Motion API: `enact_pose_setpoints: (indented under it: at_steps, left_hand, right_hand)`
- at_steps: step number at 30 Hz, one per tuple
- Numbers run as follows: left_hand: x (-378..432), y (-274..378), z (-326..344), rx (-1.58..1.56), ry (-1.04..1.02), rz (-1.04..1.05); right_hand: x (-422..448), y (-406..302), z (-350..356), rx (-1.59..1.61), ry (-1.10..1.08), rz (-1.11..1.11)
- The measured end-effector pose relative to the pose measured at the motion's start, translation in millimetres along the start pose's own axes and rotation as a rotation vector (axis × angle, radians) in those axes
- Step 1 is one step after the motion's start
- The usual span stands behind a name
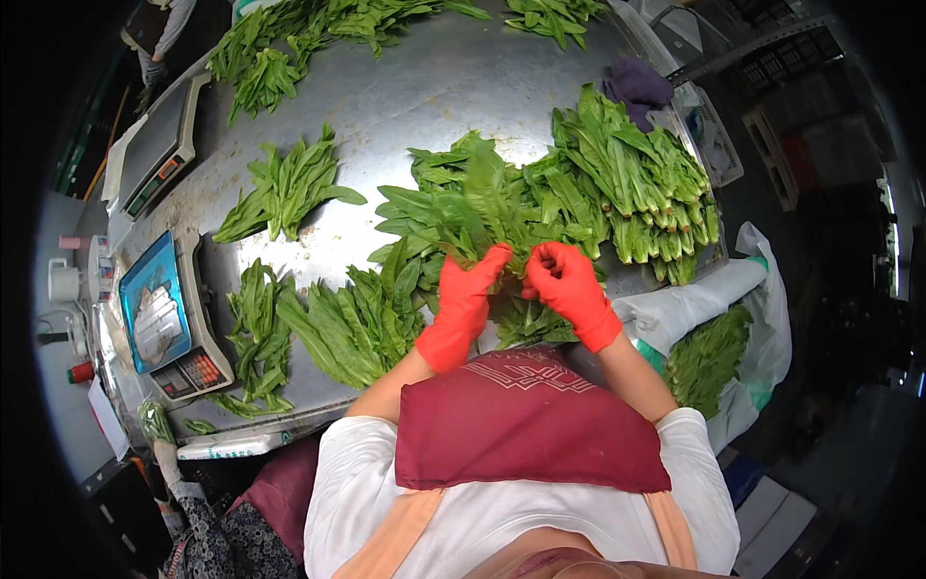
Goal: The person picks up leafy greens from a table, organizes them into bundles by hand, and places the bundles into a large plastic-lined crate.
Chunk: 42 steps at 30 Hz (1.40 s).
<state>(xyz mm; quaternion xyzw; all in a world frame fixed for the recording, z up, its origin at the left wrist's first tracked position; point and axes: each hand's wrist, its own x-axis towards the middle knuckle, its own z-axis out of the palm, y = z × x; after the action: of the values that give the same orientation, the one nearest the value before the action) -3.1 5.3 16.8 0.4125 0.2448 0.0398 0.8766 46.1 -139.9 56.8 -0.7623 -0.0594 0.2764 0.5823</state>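
Note:
My left hand, in a red rubber glove, grips a bunch of long-leaved lettuce near its base. The bunch's leaves point away from me and look blurred. Just right of the stem ends is my right hand, gloved in red too, its fingers curled. Whether a stem or leaf is pinched in it is hidden. Loose lettuce leaves lie under and around both hands. To the right, a stack of lettuce bunches has its cut stems towards me. More lettuce lies left of my left wrist.
Two digital scales stand at the left, one with a blue tray, the other with a flat platform. Small lettuce piles dot the steel table. A purple cloth and a lettuce-filled plastic-lined container are right. Other people's arms show left.

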Motion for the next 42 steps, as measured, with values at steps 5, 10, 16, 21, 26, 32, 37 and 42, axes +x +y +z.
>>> enact_pose_setpoints:
  at_steps: [5, 10, 16, 21, 26, 32, 37, 42]
  left_hand:
    - [3, 10, -1, -0.380, 0.019, -0.170]
    - [9, 9, -3, -0.353, -0.133, -0.235]
    - [-4, 27, 15, -0.340, -0.206, -0.216]
    - [1, 27, -1, -0.133, -0.152, -0.183]
    - [21, -5, -6, -0.619, -0.863, -0.331]
    - [-2, 11, 9, -0.302, -0.352, -0.168]
    - [-9, 5, 9, -0.025, -0.122, -0.060]
    - [-4, 2, 12, -0.400, -0.107, -0.203]
  right_hand:
    - [5, 17, -10, 0.533, 0.091, 0.037]
    - [1, 13, 3, 0.383, 0.006, -0.029]
    - [11, 29, -5, 0.524, 0.035, -0.074]
    - [3, 25, -8, 0.629, 0.076, -0.074]
    - [-11, 18, 8, 0.605, -0.066, -0.038]
    - [-22, -2, 6, 0.131, -0.059, 0.142]
    - [-8, 12, 10, -0.122, 0.294, -0.355]
    - [0, 17, 8, 0.452, 0.205, -0.229]
